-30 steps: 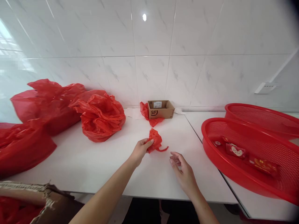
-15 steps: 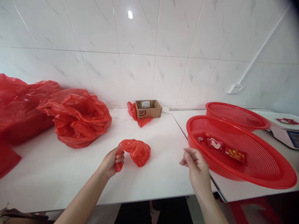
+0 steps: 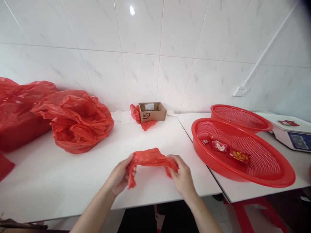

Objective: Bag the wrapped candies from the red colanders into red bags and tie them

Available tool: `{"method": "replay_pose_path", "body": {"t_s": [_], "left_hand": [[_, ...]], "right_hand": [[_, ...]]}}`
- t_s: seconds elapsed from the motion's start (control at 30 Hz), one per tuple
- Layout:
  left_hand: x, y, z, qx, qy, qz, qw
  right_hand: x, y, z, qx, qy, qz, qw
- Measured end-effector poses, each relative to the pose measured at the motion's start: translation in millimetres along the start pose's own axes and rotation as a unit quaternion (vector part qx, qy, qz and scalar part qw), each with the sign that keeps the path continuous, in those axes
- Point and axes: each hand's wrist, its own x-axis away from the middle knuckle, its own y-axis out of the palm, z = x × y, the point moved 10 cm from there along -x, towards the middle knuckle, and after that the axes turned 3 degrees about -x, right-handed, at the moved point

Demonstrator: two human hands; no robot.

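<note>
Bags [image 3: 24, 113] of red plastic, bulky, lie far left of the cardboard box [image 3: 156, 116]. Rumpled red sack [image 3: 80, 129]: also left of the box, closer to it. Left hand [image 3: 119, 176]: in front of the box and to its left, fingers closed on one end of a thin red bag [image 3: 149, 157], a loose tail drooping below the grip. This bag stretches between both hands, on the near side of the box; cannot tell whether it touches the table [image 3: 60, 181]. Box: top open, "SF" on its front; red plastic sheet [image 3: 135, 113] bunched against its left side and showing at its front. Right hand [image 3: 183, 178]: in front of the box and to its right, pinching the bag's other end between thumb and fingers. Front basket [image 3: 206, 157], red, right of the box: contains packets [image 3: 220, 147], one with a pale heart. Rear basket [image 3: 239, 117]: also right of the box. Scale [image 3: 285, 137]: farthest right of the box, small packets on its pan.
</note>
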Motion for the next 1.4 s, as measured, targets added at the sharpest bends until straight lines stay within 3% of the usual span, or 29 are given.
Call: {"method": "replay_pose_path", "body": {"t_s": [0.17, 0.27, 0.37, 0.43, 0.5, 0.57, 0.63, 0.73, 0.8, 0.87, 1.0, 1.07, 1.17, 1.23, 1.3, 1.33, 1.4], "left_hand": [[-10, -56.7, 33, -0.025, 0.078, 0.066, 0.994], [-4, -70.3, 46, -0.088, 0.108, 0.105, 0.985], [33, -72.1, 77, -0.145, 0.217, 0.212, 0.942], [78, -53.9, 103, -0.215, 0.344, 0.278, 0.871], [119, -1.2, 118, -0.385, 0.485, 0.261, 0.741], [120, 54.3, 96, -0.553, 0.515, 0.15, 0.638], [95, 73.6, 67, -0.653, 0.465, 0.096, 0.59], [49, 61.4, 47, -0.705, 0.382, 0.109, 0.587], [30, 52.4, 47, -0.711, 0.366, 0.105, 0.591], [23, 43.7, 59, -0.709, 0.37, 0.117, 0.589], [28, 24.0, 93, -0.701, 0.371, 0.198, 0.576], [29, 21.0, 99, -0.713, 0.352, 0.216, 0.567], [29, 32.3, 94, -0.742, 0.323, 0.2, 0.553], [33, 49.2, 87, -0.75, 0.327, 0.183, 0.545], [40, 68.9, 79, -0.752, 0.345, 0.162, 0.538], [43, 78.1, 76, -0.75, 0.359, 0.149, 0.535], [48, 89.3, 72, -0.744, 0.389, 0.12, 0.53]], "right_hand": [[-6, -43, -5, 0.01, -0.038, 0.035, 0.999], [-6, -51, -12, 0.015, -0.059, 0.061, 0.996], [-5, -50, -15, 0.017, -0.06, 0.076, 0.995], [-4, -47, -15, 0.019, -0.055, 0.073, 0.996], [-4, -44, -17, 0.018, -0.051, 0.07, 0.996], [-5, -40, -18, 0.01, -0.05, 0.065, 0.997], [-5, -34, -19, -0.011, -0.049, 0.049, 0.998], [-2, -27, -16, -0.036, -0.044, 0.005, 0.998], [2, -29, -8, -0.029, -0.04, -0.014, 0.999], [6, -35, 3, -0.012, -0.036, -0.023, 0.999], [13, -52, 18, 0.033, -0.014, -0.019, 0.999], [16, -65, 1, 0.077, -0.034, 0.032, 0.996], [26, -79, -62, 0.141, -0.126, 0.156, 0.969], [30, -64, -103, 0.135, -0.195, 0.169, 0.957], [21, -26, -126, 0.111, -0.241, 0.076, 0.961], [13, -3, -126, 0.115, -0.241, 0.013, 0.964], [-9, 30, -102, 0.178, -0.18, -0.068, 0.965]]}}
